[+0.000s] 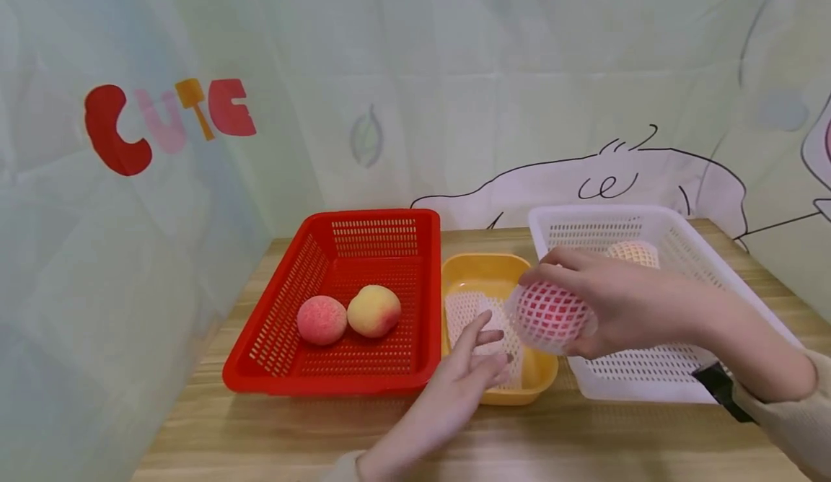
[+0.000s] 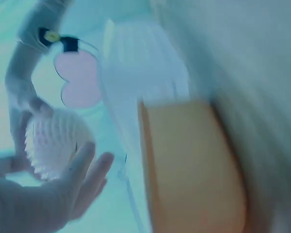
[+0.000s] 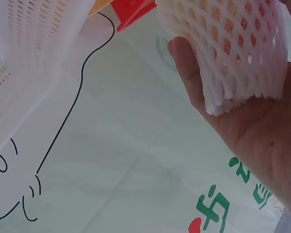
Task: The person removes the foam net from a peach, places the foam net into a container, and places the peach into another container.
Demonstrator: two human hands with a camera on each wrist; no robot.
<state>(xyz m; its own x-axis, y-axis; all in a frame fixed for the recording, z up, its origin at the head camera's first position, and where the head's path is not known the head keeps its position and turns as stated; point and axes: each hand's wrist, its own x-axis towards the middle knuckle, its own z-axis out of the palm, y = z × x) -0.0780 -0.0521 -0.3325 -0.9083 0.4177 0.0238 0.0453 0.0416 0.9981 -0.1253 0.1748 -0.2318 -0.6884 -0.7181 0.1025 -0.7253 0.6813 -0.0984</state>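
**Right hand grips a netted fruit over the yellow tray**

We look down on a wooden table bearing three containers in a row. Widest in our head view is the white basket at the right; in it we see a pale fruit wrapped in a net, partly hidden behind the right hand. At the left stands the red basket, where a pink fruit and a yellow fruit with a red blush lie side by side, both bare. Between the baskets sits the yellow tray, the smallest, with white foam nets lying in it.

Of the hands, the right has its fingers curled round the netted fruit, which shows red through the mesh, above the tray's right side. The left hand holds nothing; its fingers spread over the tray, near that fruit. We cannot tell whether they touch it.
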